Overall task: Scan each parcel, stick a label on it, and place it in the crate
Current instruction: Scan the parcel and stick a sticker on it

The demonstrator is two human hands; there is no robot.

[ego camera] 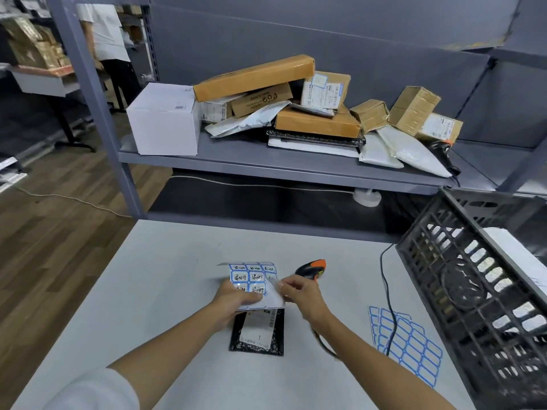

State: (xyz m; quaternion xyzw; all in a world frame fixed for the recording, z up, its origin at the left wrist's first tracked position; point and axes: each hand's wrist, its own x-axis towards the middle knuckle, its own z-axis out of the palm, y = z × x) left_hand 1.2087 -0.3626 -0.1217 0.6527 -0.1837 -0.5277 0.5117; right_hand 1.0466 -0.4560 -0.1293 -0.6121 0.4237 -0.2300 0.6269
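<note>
The left hand (236, 297) covers the label sheet's (254, 279) lower left corner, and the sheet hides the top of the black parcel (257, 335). The scanner's (312, 269) handle lies behind the right hand (299, 291). At three o'clock, the crate (473, 291) runs off the edge. The handwriting on the labels is too small to read.

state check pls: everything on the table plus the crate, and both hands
Left hand: grips the written label sheet.
Right hand: fingers pinch a label at the sheet's right edge.
Written label sheet: held above the parcel.
Black parcel: flat on the table, shipping label up.
Scanner: lying on the table, beyond the right hand.
Blank label sheets: flat on the table.
Crate: holds a white parcel.
</note>
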